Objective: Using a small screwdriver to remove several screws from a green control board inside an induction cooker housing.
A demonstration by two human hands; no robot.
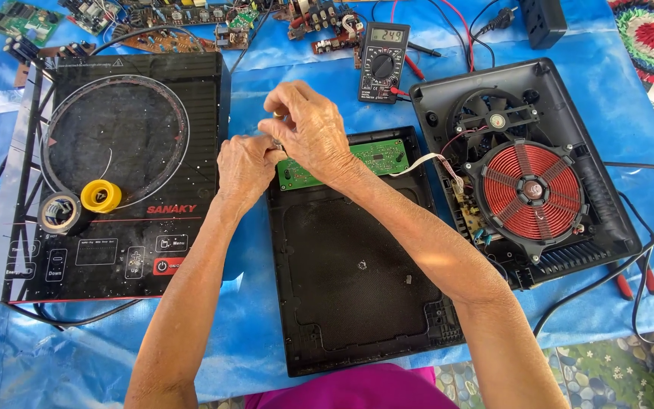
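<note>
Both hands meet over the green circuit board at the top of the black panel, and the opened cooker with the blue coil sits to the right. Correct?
Not quite: the coil in the opened cooker is red, as the head view shows. The rest holds: both hands meet over the green circuit board on the black panel.

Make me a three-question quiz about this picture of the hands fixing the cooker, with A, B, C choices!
1. Where does the yellow tape roll lie?
A. on the glass cooker top
B. on the red coil
C. on the floor

2. What colour is the small circuit board under the hands?
A. blue
B. green
C. white

3. What state is the cooker body on the right in?
A. closed up
B. wrapped in tape
C. open, fan and coil showing

Answers:
1 A, it sits beside the grey roll on the black glass.
2 B, green shows past the right hand and left hand.
3 C, the red coil lies uncovered.
</note>
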